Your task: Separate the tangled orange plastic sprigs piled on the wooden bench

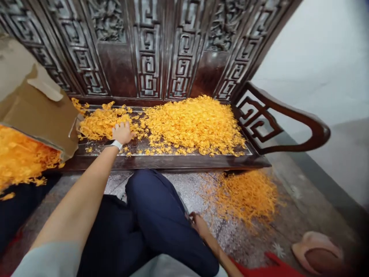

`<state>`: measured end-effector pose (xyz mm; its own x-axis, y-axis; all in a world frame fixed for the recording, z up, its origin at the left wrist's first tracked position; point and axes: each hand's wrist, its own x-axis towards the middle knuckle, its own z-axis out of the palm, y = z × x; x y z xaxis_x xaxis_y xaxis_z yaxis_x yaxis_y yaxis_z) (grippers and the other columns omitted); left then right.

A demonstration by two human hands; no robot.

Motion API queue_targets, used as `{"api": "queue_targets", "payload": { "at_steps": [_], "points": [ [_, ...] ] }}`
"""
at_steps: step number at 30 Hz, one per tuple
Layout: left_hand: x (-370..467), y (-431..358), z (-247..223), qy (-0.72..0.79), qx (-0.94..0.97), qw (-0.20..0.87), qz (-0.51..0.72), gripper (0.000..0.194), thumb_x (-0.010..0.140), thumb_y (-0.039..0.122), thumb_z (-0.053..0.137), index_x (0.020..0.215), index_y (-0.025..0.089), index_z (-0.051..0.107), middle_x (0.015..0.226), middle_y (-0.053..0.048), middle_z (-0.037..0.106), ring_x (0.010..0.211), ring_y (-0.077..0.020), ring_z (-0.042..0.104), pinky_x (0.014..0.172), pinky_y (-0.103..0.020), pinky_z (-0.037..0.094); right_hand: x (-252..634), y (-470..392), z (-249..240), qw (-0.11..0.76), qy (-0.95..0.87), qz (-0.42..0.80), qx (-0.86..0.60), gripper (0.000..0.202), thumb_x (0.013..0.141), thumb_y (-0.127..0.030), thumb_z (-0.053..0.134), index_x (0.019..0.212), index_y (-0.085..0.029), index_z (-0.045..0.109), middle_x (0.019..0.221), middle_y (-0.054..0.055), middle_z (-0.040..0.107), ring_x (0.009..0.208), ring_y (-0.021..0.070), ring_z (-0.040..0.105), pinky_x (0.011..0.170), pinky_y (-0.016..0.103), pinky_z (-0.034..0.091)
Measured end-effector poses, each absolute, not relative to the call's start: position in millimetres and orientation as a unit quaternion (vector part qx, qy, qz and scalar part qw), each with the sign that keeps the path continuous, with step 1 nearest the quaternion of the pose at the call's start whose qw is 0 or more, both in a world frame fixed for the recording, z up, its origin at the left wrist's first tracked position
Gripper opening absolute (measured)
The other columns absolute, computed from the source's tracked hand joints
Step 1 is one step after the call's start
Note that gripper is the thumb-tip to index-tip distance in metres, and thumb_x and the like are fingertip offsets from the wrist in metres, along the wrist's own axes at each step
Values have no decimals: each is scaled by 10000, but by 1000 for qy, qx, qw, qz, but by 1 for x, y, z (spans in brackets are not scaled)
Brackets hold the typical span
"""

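Note:
My left hand [122, 132], with a watch [114, 144] on its wrist, is stretched out palm down over the smaller heap of yellow-orange pieces [100, 119] on the dark wooden bench. Its fingers are apart and touch the near right side of this heap. The pieces look like small moulded plastic shapes with thin legs. To the right lies a larger heap of yellow pieces [193, 125]. Low beside my knee, my right hand [198, 224] has its fingers curled together. What it may hold is partly hidden and too small to make out.
A cardboard box [43, 107] lies tipped at the left, orange pieces [23, 154] spilling from its mouth. The bench has a carved back [150, 57] and an armrest [300, 134]. Thin orange scraps [248, 196] cover the floor at right, near a pink shoe [317, 246].

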<state>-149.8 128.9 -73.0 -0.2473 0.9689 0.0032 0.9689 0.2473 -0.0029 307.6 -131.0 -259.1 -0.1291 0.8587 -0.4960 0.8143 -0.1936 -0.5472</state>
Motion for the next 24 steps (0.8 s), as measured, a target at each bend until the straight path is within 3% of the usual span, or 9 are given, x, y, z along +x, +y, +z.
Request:
{"api": "queue_targets", "payload": {
  "at_steps": [2,6,11,13,15,17,20,23,24],
  "points": [
    [-164,138,-82,-799,-601,-19,-24,796,1007,540,614,1631,55,518,1578,-345,547,1447,-551,487,1164,-660,428,296,-91,-236,33,-673,387,-629,149,892,-301,529,853,-260,667,855,123,788,891,346,834,816,442,610],
    [-188,155,-77,-791,-604,-24,-96,495,978,450,631,1331,146,799,1424,-291,673,1379,-534,558,1121,-688,462,238,-2,-171,89,-757,375,-527,356,1062,-395,444,1147,-208,734,1162,130,804,1084,272,765,1016,395,560],
    [-209,180,-66,-781,-557,-35,-278,474,1016,400,553,1329,150,807,1315,-231,756,1276,-455,662,1137,-620,497,108,96,-86,280,-831,328,-352,354,1125,-485,510,1104,-199,718,1062,86,776,950,227,728,947,370,575],
    [-211,190,-69,-767,-535,-54,-350,446,1016,402,588,1324,158,798,1317,-199,768,1280,-412,676,1180,-559,483,50,136,-72,311,-851,247,-345,355,1098,-451,592,1279,-158,679,1248,150,745,1140,277,708,1056,423,569],
    [-211,196,-74,-749,-523,-76,-400,394,1008,391,634,1282,157,793,1317,-185,770,1282,-386,682,1201,-518,471,2,174,-72,288,-861,156,-388,549,1039,-412,695,1492,-125,576,1528,227,610,1437,388,568,1223,568,473],
    [-211,198,-78,-732,-518,-88,-435,382,1036,419,625,1261,150,775,1300,-184,768,1287,-374,685,1214,-509,459,-31,204,-82,234,-870,131,-414,462,1035,-270,644,1473,-131,600,1513,231,629,1431,433,571,1207,667,463],
    [-214,188,-84,-710,-537,-97,-446,578,1036,554,649,1448,149,674,1425,-202,710,1385,-372,646,1237,-502,446,-48,230,-94,219,-870,154,-415,389,999,-71,479,1317,-161,685,1285,174,767,1226,376,705,1125,620,538],
    [-220,169,-91,-721,-599,-113,-329,1053,836,612,876,1690,163,453,1611,-249,582,1497,-452,560,1267,-565,415,-38,239,-92,282,-848,174,-413,368,1013,-83,451,1288,-164,682,1233,145,787,1158,324,735,1083,507,571],
    [-221,163,-94,-731,-614,-118,-275,1119,793,583,915,1710,166,428,1614,-259,581,1499,-482,553,1263,-590,415,-32,241,-87,294,-848,172,-407,345,1016,-104,470,1279,-165,684,1235,141,787,1168,319,733,1075,483,570]
  ]
}}
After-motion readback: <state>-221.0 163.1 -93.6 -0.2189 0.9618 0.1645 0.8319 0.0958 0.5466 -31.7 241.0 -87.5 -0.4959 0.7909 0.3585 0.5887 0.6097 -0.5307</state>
